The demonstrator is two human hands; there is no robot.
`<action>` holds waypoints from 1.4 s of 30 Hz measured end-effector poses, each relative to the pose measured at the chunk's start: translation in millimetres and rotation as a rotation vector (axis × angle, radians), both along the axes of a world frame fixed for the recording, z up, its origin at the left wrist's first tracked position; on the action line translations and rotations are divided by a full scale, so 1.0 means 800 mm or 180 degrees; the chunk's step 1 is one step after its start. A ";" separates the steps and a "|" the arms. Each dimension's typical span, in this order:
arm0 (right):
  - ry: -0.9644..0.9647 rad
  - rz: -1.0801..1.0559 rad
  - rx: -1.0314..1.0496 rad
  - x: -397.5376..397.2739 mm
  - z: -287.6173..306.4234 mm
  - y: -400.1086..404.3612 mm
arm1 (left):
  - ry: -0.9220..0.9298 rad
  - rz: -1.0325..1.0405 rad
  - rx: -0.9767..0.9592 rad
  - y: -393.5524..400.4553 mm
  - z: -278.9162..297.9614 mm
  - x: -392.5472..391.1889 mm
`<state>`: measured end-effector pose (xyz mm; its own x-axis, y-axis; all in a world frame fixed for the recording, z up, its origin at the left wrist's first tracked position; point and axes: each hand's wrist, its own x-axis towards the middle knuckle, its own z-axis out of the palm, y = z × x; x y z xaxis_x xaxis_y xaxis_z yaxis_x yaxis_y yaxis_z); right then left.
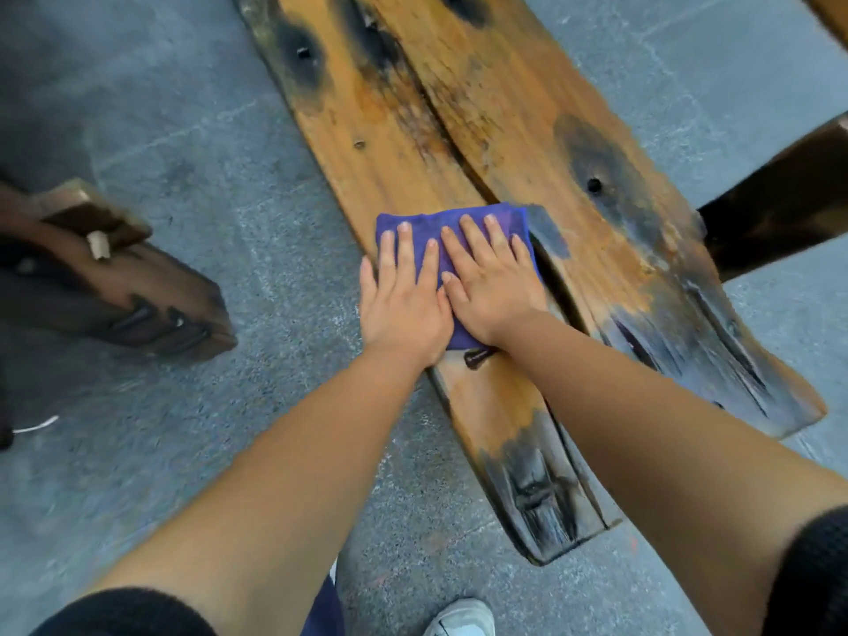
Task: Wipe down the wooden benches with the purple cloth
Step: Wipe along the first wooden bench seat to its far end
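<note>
Purple cloth (459,231) on wooden bench (527,144), under both flat hands (452,291)

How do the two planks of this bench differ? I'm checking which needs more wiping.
The left plank carries the purple cloth under the left hand and right hand; the right plank is bare. The right plank looks wider, with larger dark patches. Both are worn orange wood with blackened ends.

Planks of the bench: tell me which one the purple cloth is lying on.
The left plank, nearest the floor-side edge. The cloth sits under both flat hands, left hand and right hand; the right plank is bare.
</note>
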<state>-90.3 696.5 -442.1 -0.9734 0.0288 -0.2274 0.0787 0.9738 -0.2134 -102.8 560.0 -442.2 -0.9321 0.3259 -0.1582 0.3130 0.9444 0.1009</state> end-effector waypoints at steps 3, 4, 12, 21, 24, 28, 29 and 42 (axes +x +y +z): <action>0.0049 0.0079 0.0025 -0.032 -0.002 0.009 | -0.0097 -0.0130 0.0124 0.002 0.001 -0.035; 0.0056 0.0119 0.0044 -0.044 -0.003 0.012 | -0.0125 -0.0057 0.0211 0.003 0.001 -0.046; 0.0197 0.0215 0.0086 -0.154 -0.011 0.025 | 0.0046 0.0238 0.0254 0.018 -0.005 -0.137; 0.0182 0.0408 0.0098 -0.265 -0.012 0.044 | 0.0108 0.0530 0.0309 0.040 -0.012 -0.234; 0.0175 0.0425 0.0124 -0.300 -0.013 0.052 | 0.0082 0.0622 0.0347 0.049 -0.012 -0.266; 0.0190 0.0432 0.0140 -0.334 -0.014 0.061 | 0.0047 0.0588 0.0318 0.058 -0.012 -0.303; 0.0197 0.0439 0.0151 -0.343 -0.015 0.062 | 0.0034 0.0581 0.0311 0.060 -0.013 -0.312; 0.0339 0.0892 0.0141 -0.469 -0.016 0.081 | 0.0184 0.0853 0.0175 0.074 -0.020 -0.421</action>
